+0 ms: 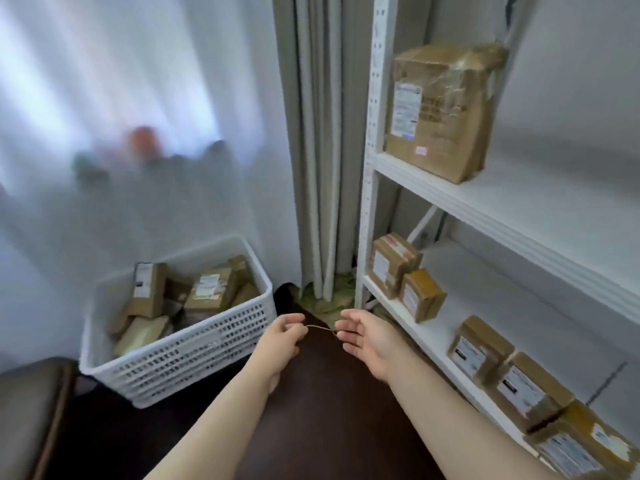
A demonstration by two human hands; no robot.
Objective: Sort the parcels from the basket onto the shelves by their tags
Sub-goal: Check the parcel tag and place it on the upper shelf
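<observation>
Standing along the right side, the white shelves were found partly stocked: a large parcel was set upright on the upper board, and smaller parcels were ranged along the lower one. The white basket was placed on a dark surface to the left, apart from the shelves, and brown parcels were heaped inside it, so the sorting was judged to be under way but far from finished. No parcel was held. Between basket and shelves, the left hand was curled, its fingertips pinched on one end of a thin strand, whose other end was caught at the loosely curled fingertips of the right hand. A gap between parcels was judged to be in hand. Next, the strand would need to be put aside, a parcel lifted from the basket and its tag read.
</observation>
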